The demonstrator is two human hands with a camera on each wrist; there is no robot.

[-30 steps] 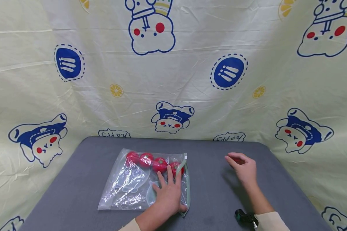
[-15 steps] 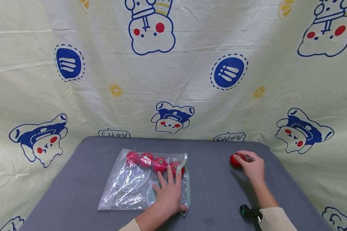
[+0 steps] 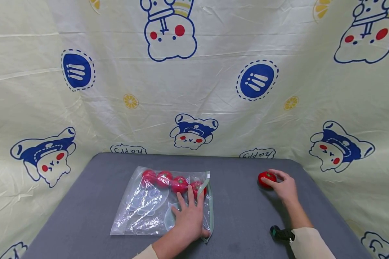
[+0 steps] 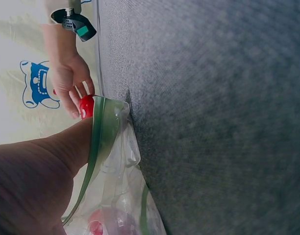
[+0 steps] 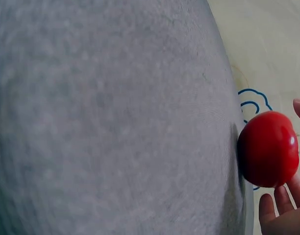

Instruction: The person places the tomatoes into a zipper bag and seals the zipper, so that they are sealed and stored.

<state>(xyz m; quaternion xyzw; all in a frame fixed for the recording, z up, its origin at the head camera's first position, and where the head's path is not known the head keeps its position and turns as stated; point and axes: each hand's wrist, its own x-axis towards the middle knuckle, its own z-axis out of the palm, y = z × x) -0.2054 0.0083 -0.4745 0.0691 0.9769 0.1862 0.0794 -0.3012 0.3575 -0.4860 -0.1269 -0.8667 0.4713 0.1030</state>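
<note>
My left hand (image 3: 189,216) lies with fingers spread on a clear zip bag (image 3: 126,216) holding several red tomatoes (image 3: 164,179). Its green zip edge (image 3: 211,210) runs along the right side, by the left thumb; the left wrist view shows that edge (image 4: 97,137) standing up beside the hand. Farther right, a single tomato (image 3: 265,182) with a green top sits outside the bag. My right hand (image 3: 286,187) is around its right side, thumb in front and fingers behind. In the right wrist view, the loosely spread fingertips (image 5: 282,198) border this tomato (image 5: 267,147), with a gap beside the thumb.
Both hands are over a grey cloth-covered table (image 3: 236,216). A pale printed curtain (image 3: 214,90) hangs behind its far edge and along both sides. A small black camera (image 3: 280,233) is strapped at the right wrist.
The right hand has shifted right, and its thumb and fingers have spread apart. More of the single tomato shows now. The left hand and the bag stay in place.
</note>
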